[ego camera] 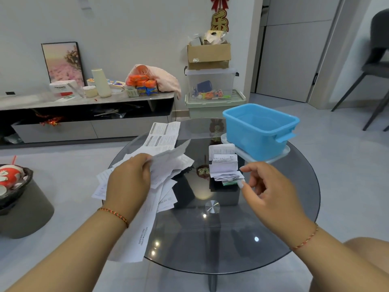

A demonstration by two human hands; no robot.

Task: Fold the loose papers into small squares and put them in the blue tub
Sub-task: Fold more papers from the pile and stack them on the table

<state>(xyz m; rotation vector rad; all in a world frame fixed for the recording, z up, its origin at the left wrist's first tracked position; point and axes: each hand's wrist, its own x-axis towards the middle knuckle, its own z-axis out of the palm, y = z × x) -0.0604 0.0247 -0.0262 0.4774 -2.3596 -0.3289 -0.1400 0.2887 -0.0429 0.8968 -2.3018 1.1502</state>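
Round smoked-glass table (231, 239); left hand (128, 178) pinches crumpled sheet (168, 159).

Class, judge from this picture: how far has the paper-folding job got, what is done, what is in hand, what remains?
Done: a row of folded papers lies on the glass table beside the blue tub. No paper shows in the visible part of the tub. In hand: the left hand holds a loose sheet; the right hand holds nothing. Left: the loose pile needs folding, then everything goes in.
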